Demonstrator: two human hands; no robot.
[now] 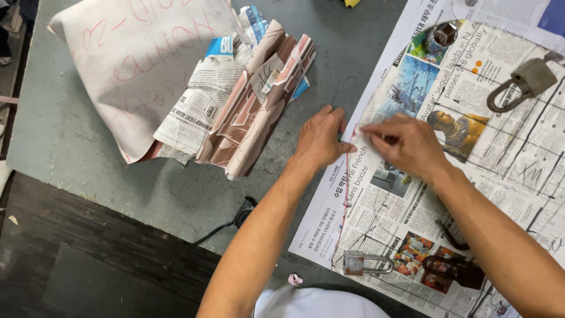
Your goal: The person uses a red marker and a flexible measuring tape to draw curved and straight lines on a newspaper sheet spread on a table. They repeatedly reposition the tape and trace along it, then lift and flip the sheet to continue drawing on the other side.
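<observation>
Both hands (321, 138) at newspaper (412, 194) edge

- Table (176, 194): carries everything listed.
- Newspaper sheet (518, 171): spread flat over the table's right side, running to its near edge.
- Left hand (319, 140) and right hand (406, 144): side by side on the sheet's left edge, fingertips meeting at a folded strip.
- Large padlock (521, 84): on the sheet near its far right corner.
- Small metal cup (441, 36): on the sheet, left of the large padlock, by the far edge.
- Small padlock (359, 263): on the sheet's near left corner.
- Folded paper bundle (253, 106): on bare table left of the hands.
- Big paper bag (129, 65): behind and left of the bundle, partly under it.
</observation>
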